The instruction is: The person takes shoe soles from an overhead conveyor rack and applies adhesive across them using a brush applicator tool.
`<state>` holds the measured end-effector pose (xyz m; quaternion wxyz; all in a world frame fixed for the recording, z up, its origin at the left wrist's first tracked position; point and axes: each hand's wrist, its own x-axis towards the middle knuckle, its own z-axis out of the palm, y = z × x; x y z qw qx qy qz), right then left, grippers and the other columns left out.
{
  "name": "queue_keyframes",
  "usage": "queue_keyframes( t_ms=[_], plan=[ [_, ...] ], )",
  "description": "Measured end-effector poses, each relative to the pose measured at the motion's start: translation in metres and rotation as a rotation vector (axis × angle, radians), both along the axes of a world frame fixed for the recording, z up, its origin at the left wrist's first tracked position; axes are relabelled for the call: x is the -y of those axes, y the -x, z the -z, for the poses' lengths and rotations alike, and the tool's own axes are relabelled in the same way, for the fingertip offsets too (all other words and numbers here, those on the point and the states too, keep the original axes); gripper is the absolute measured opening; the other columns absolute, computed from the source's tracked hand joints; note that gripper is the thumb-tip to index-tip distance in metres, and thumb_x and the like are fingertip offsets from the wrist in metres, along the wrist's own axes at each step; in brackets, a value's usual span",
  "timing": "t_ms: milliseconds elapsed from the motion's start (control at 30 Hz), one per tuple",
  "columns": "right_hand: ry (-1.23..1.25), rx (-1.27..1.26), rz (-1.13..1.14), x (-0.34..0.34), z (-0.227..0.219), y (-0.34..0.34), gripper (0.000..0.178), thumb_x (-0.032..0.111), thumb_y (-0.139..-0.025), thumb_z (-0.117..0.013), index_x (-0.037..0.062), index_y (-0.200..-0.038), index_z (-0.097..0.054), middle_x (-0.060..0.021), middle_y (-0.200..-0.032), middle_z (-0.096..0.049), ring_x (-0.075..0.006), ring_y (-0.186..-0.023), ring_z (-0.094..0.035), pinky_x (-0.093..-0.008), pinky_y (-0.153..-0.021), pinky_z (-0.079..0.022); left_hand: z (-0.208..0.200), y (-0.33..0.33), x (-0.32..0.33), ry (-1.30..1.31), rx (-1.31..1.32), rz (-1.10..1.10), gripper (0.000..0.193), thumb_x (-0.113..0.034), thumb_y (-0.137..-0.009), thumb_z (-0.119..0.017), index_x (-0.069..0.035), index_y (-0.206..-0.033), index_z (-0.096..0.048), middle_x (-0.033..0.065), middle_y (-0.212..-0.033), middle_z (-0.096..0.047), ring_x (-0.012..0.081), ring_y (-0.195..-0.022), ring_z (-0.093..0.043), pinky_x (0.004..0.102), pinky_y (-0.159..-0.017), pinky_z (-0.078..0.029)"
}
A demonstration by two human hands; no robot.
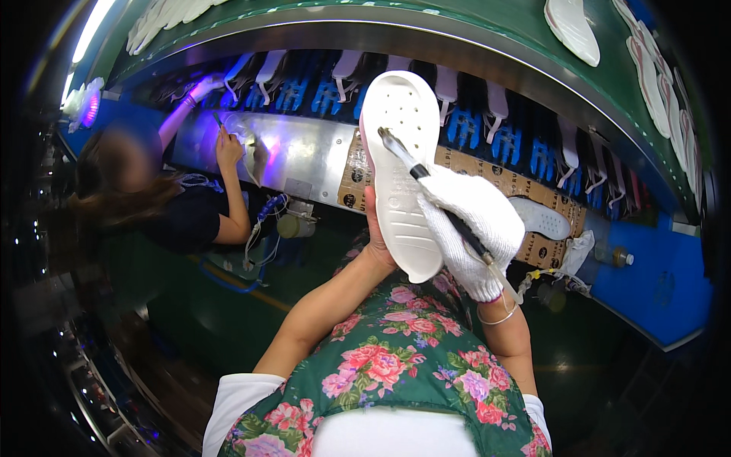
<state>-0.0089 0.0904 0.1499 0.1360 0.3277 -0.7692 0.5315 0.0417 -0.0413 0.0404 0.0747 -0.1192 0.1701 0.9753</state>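
A white shoe sole [402,206] is held upright before me, toe end away. Small holes dot its forefoot, and ridges cross its heel half. My bare left hand [375,238] grips its left edge near the heel, fingers partly hidden behind it. My right hand [480,217], in a white knit glove, is closed round a black-handled brush [405,156]. The bristle end lies over the forefoot, at or close to the surface. From the handle's lower end a thin clear tube [500,276] runs past my wrist.
Cardboard [464,166] covers part of the metal bench [304,148]; a grey sole [541,218] lies on it. Behind hangs a row of pale straps and blue clamps [462,126]. White soles [572,30] rest on a green upper surface [487,19]. A co-worker [205,202] works at left.
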Motion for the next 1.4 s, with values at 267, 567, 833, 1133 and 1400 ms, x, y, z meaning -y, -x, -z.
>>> queue_keyframes(
  t_ms=[267,567,833,1133,1400],
  plan=[
    [-0.003,-0.099,0.074,0.015,0.038,-0.007,0.037,0.003,-0.078,-0.074,0.0061,-0.115,-0.073,-0.0125,-0.108,-0.073,-0.0277,-0.095,-0.071,-0.0359,-0.083,-0.055,0.016,-0.011,-0.012,-0.049,-0.020,0.005,0.109,-0.074,-0.069,-0.073,-0.015,-0.153,-0.037,0.0130,-0.150,-0.047,0.0332,-0.137,-0.046,0.0523,-0.116,-0.037],
    [0.202,0.130,0.073,0.019,0.000,-0.010,0.024,0.003,-0.079,-0.076,0.0017,-0.103,-0.075,-0.0124,-0.097,-0.074,-0.0246,-0.087,-0.072,-0.0342,-0.080,-0.056,0.032,-0.002,-0.015,-0.109,0.007,0.031,0.109,-0.084,-0.071,-0.062,-0.012,-0.150,-0.038,0.0141,-0.146,-0.049,0.0331,-0.133,-0.050,0.0515,-0.114,-0.039],
    [0.174,0.062,0.103,0.016,0.013,-0.010,0.027,0.002,-0.080,-0.075,0.0059,-0.107,-0.075,-0.0114,-0.096,-0.074,-0.0246,-0.088,-0.073,-0.0350,-0.080,-0.056,0.027,0.007,-0.005,-0.166,-0.062,0.023,0.101,-0.077,-0.080,-0.061,-0.012,-0.153,-0.035,0.0166,-0.148,-0.048,0.0343,-0.134,-0.049,0.0512,-0.114,-0.039],
    [0.182,0.111,0.101,0.022,0.026,-0.015,0.025,0.002,-0.078,-0.076,0.0024,-0.103,-0.075,-0.0136,-0.096,-0.075,-0.0276,-0.092,-0.073,-0.0377,-0.088,-0.055,0.002,0.028,0.001,0.155,-0.144,0.026,0.115,-0.089,-0.077,-0.045,-0.008,-0.156,-0.024,0.0284,-0.144,-0.046,0.0402,-0.130,-0.052,0.0546,-0.109,-0.043],
    [0.293,0.396,0.027,0.007,0.041,-0.024,0.030,0.000,-0.081,-0.073,0.0026,-0.111,-0.072,-0.0117,-0.106,-0.073,-0.0284,-0.094,-0.071,-0.0367,-0.089,-0.054,0.010,0.039,-0.001,-0.248,-0.107,-0.060,0.116,-0.095,-0.071,-0.046,-0.006,-0.146,-0.038,0.0207,-0.127,-0.058,0.0404,-0.113,-0.061,0.0570,-0.094,-0.053]
  ],
)
